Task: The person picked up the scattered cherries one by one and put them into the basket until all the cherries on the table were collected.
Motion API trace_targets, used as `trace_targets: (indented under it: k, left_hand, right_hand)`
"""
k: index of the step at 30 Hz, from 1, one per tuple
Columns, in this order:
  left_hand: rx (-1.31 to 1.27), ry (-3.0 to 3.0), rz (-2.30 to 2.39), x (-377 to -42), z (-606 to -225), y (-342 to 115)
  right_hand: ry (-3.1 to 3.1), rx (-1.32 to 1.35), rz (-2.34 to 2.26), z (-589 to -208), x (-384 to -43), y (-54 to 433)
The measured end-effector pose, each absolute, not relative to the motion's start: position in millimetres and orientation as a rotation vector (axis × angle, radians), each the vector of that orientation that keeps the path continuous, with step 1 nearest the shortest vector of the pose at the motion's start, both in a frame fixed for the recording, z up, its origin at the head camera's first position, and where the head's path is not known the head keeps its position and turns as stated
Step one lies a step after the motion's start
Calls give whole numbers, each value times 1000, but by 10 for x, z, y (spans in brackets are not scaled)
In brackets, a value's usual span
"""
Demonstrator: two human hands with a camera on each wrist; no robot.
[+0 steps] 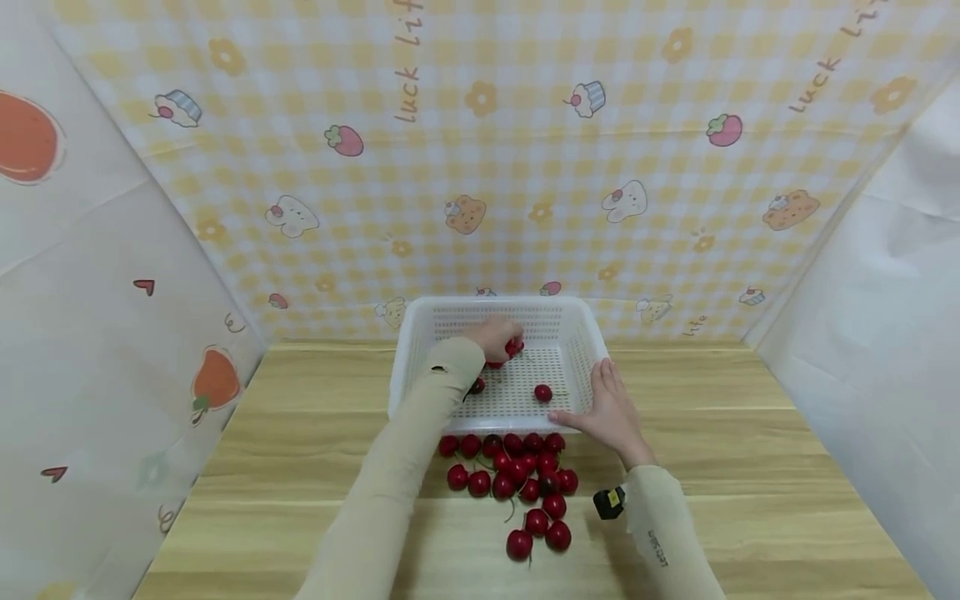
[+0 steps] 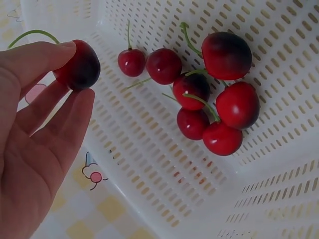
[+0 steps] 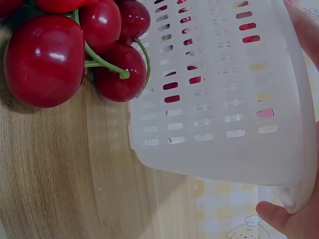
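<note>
At the far left hangs a smooth white cloth (image 1: 112, 275) printed with fruit and hearts, beside a table top (image 1: 247, 433) with pale, streaky wood grain. A cream sleeve (image 1: 375, 508), softly creased, runs up to the left hand (image 1: 495, 337), which is over the inside of the basket (image 1: 495, 423). Its thumb and fingers pinch a glossy round cherry (image 2: 79, 67), dark on one side, with a thin green stem. The basket is white, apparently plastic, rectangular with rounded corners and slotted walls and floor. Inside, the left wrist view shows seven shiny loose cherries (image 2: 237, 104); how many lie under the hand in the head view is hard to say. Just in front of the basket, a heap of cherries (image 1: 517, 471), plump and deep red, some stemmed, sits on the wood. To the right, the right hand (image 1: 611, 412) grips the basket's near right corner, thumb over the front rim. Near its cuff is a small black block (image 1: 609, 502) with a yellow patch.
</note>
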State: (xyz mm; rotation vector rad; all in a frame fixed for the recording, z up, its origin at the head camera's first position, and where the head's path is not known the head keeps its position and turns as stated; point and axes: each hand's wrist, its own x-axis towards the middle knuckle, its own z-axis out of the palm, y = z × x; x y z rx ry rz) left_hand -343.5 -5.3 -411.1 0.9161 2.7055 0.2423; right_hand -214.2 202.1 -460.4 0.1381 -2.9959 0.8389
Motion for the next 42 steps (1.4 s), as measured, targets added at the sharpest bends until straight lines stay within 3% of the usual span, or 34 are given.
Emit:
trace_targets:
  k: [24,32,42]
  left_hand:
    - [803,2669,96,-3378,-4235,60]
    - [623,2624,212,-3395,-4260,75]
    - [875,2656,240,-3227,-3990,50]
  right_hand:
    - [-2978,118,831,-4626,-2110,1979]
    - [-2967,125,840,-4626,-2115,1977]
    - [-2961,119,840,-4621,-2136,2009]
